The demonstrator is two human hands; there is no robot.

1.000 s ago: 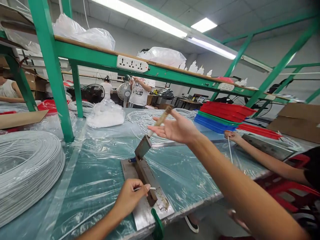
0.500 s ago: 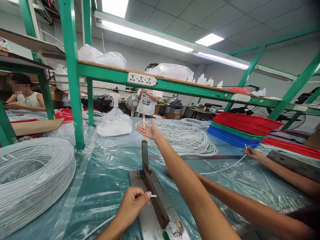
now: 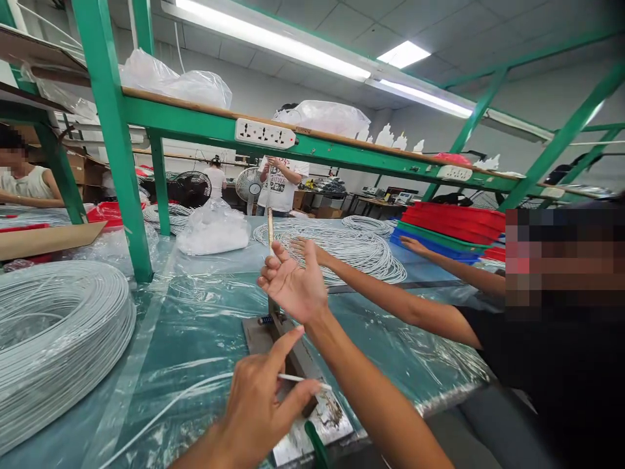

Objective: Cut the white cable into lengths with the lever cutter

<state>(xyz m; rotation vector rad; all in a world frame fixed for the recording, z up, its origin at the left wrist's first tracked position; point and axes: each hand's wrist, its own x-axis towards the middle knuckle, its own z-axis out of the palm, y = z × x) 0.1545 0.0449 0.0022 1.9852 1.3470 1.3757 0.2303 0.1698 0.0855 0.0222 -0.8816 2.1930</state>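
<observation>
Plainly, the white cable (image 3: 291, 377) is at the left hand (image 3: 261, 394), crossing behind its forefinger and thumb, so that a short white end sticks out past the thumb tip. From the other side of that hand the cable trails back over the bench toward the near left. Thumb and forefinger stand apart; whether the hidden fingers are clamped on the cable, I cannot tell.

Just beyond the left hand, and partly covered by it, lies a metal base plate (image 3: 334, 420) with a hinged bar tool on it. A green handle (image 3: 315, 438) is at the near edge, just right of the left hand. The tool's upright lever (image 3: 271, 228) rises behind the right hand (image 3: 295, 286), which is turned palm up with loosely curled fingers and nothing in it; contact with the lever cannot be made out.

Immediately past the right hand, a co-worker's hand (image 3: 306, 249) reaches over a loose spread of white cable (image 3: 361, 254). The co-worker's other hand (image 3: 415, 246) is farther right, next to stacked trays (image 3: 449, 225). Well to the left of the left hand sits a thick cable coil (image 3: 73, 365), and beyond both hands, leftward, a clear plastic bag (image 3: 212, 231).
</observation>
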